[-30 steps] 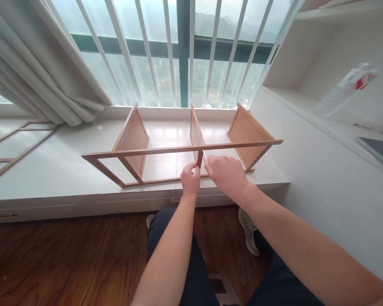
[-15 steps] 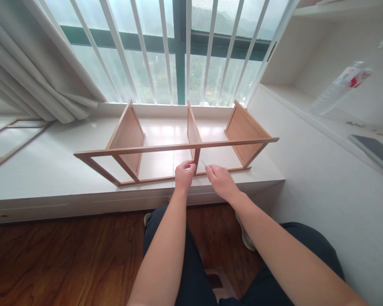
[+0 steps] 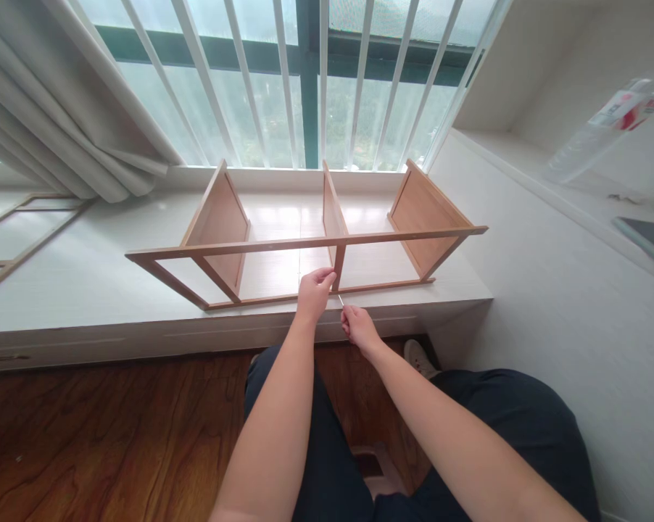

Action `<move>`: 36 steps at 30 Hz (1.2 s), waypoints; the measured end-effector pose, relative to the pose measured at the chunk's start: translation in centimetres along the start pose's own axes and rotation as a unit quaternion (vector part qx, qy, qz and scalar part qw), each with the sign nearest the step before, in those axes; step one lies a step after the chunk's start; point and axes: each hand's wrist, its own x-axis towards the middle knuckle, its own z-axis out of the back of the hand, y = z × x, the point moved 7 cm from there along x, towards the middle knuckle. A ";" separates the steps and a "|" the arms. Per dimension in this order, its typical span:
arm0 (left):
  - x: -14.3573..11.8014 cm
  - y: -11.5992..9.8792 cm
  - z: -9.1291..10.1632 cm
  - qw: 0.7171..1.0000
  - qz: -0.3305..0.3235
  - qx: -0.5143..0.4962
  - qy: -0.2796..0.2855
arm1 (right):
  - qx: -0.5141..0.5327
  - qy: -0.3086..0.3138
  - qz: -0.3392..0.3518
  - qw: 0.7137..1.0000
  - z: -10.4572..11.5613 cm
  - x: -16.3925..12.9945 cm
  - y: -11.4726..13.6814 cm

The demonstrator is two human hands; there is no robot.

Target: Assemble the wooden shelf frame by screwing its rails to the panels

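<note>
Wooden shelf frame (image 3: 305, 243): left hand (image 3: 313, 290) pinches its middle upright (steadying it); right hand (image 3: 357, 326), just beside, grips a thin metal key (image 3: 341, 299).

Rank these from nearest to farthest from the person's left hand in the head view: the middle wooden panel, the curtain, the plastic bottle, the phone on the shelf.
From the left hand:
1. Middle wooden panel, touching the fingers, just above.
2. Curtain, far left, by the window.
3. Plastic bottle, upper right on the shelf.
4. Phone, right edge.
</note>
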 end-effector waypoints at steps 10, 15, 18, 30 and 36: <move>-0.1 0.1 0.1 1.000 -0.003 -0.016 -0.016 | 0.034 -0.006 -0.005 0.999 -0.1 1.0 -1.3; 0.0 0.4 0.1 1.000 -0.005 -0.021 -0.014 | 0.039 -0.004 -0.005 0.999 -0.3 1.3 -1.4; 0.1 0.6 0.2 1.000 -0.005 -0.022 -0.015 | 0.042 -0.006 -0.007 0.999 -0.3 1.4 -1.5; 0.2 1.0 0.1 0.999 -0.006 -0.031 -0.012 | 0.072 -0.021 -0.012 0.997 -0.3 1.5 -1.9; 0.1 0.9 0.1 0.999 -0.007 -0.032 -0.009 | 0.122 -0.020 -0.024 0.992 -0.8 1.2 -2.1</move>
